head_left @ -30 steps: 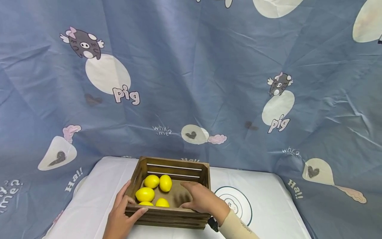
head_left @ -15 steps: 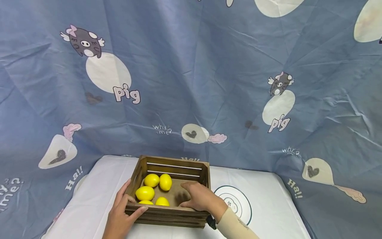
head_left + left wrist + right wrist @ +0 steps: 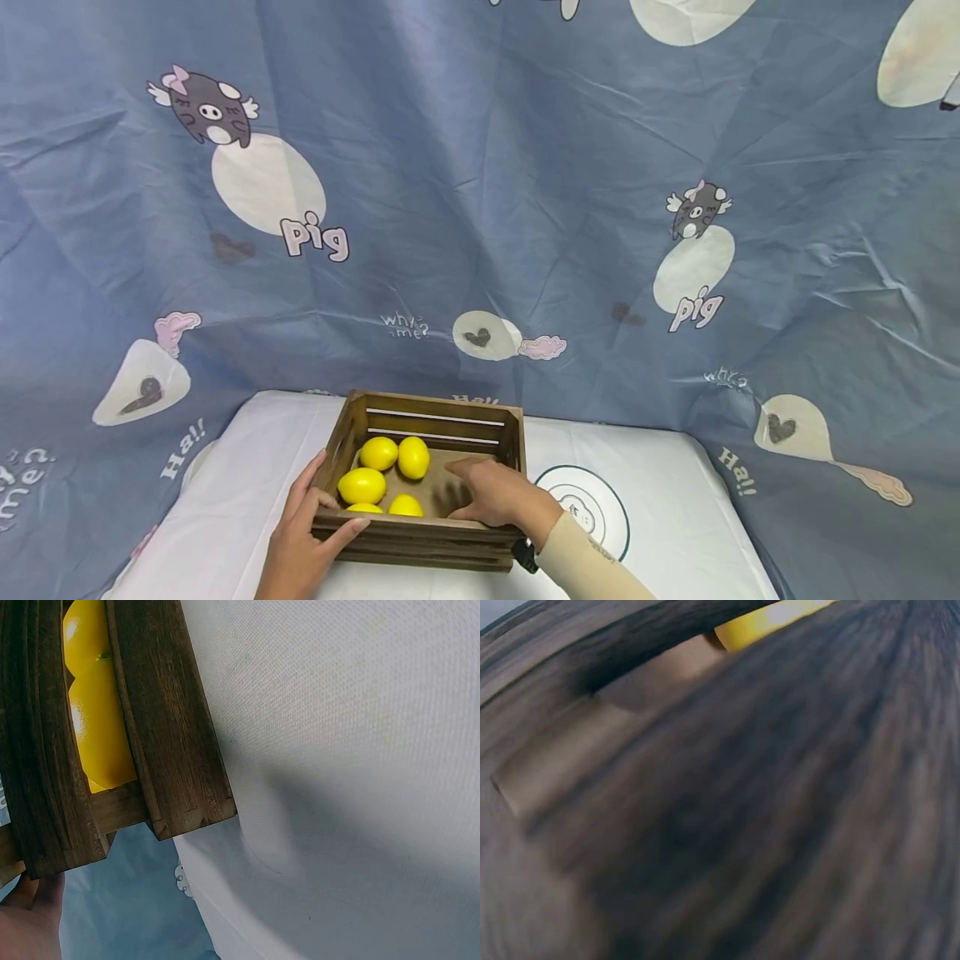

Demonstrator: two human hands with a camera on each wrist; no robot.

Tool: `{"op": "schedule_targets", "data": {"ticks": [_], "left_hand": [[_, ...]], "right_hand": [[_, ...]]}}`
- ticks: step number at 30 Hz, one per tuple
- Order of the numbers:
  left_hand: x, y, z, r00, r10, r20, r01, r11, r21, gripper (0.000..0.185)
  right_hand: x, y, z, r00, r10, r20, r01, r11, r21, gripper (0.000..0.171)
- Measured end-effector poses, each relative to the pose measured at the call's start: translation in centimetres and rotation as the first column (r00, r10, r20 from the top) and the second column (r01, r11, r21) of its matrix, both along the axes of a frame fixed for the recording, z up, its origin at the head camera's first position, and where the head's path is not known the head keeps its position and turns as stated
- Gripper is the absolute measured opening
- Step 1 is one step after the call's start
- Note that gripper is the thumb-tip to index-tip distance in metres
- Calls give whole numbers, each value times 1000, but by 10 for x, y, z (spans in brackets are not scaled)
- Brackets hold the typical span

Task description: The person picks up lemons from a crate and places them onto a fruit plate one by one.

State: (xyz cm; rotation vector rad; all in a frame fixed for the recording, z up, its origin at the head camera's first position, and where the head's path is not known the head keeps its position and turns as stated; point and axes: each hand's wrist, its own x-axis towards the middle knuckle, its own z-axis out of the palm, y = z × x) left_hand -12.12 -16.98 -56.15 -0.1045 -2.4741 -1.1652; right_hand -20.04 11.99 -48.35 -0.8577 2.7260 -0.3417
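Observation:
A brown slatted wooden crate (image 3: pixel 420 546) stands on the white-covered table with several yellow lemons (image 3: pixel 362 487) inside, grouped toward its left. My left hand (image 3: pixel 300 533) grips the crate's front left corner, thumb along the front slats and fingers over the left side. In the left wrist view part of that left hand (image 3: pixel 34 915) shows under the end of the slats, and lemons (image 3: pixel 101 727) appear through a gap. My right hand (image 3: pixel 498 496) reaches over the front rim into the right part of the crate, thumb and forefinger spread, no lemon visible between them.
Right of the crate, a white round plate-like disc with dark rings (image 3: pixel 618 508) lies on the table (image 3: pixel 667 517). A blue curtain (image 3: pixel 570 250) printed with pigs hangs close behind. A black item (image 3: pixel 525 557) sits beneath the right wrist.
The view has shifted slightly. Both hands keep their places on and in the crate, and the lemons have not moved.

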Motion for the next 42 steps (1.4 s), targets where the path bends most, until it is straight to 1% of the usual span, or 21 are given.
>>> {"op": "schedule_targets", "data": {"ticks": [5,8,13,17,19,22,26,28,31,35,39,42], "left_hand": [[1,-1,1,1000,0,1,0,1000,-9,40],[0,-1,2,1000,-5,0,5,1000,-12,40],[1,-2,2,1000,3,10,-3,1000,-11,41],[2,-4,2,999,8,38,-7,1000,-3,42],[2,-4,3,999,5,48,-6,1000,5,41],[2,-4,3,999,0,53,0,1000,14,40],[1,-4,2,998,-10,57,9,1000,25,41],[2,-4,2,998,-14,62,12,1000,27,41],[2,-5,1,998,-13,63,11,1000,24,41],[2,-6,0,998,-17,59,15,1000,22,41],[1,-6,0,999,-23,48,21,999,35,41],[1,-5,0,999,-25,45,23,999,50,42]], "right_hand": [[-2,-3,-2,1000,-4,23,3,1000,26,71],[-3,-4,-2,999,-8,47,6,999,54,66],[-5,-9,-1,993,-10,114,-2,995,103,54],[-6,-13,-1,987,-7,160,-11,993,113,48],[-7,-14,-2,986,4,168,-23,994,106,46],[-8,-14,-3,982,21,185,-33,998,62,46],[-7,-15,-4,977,25,213,-25,1000,-2,45],[-6,-15,-4,976,30,217,-29,1000,-8,44],[-5,-16,-5,980,45,195,-49,999,13,43],[-5,-16,-5,991,61,119,-73,993,95,44],[-6,-18,0,995,86,41,-92,978,187,45],[-5,-20,4,995,103,19,-105,967,234,44]]}}
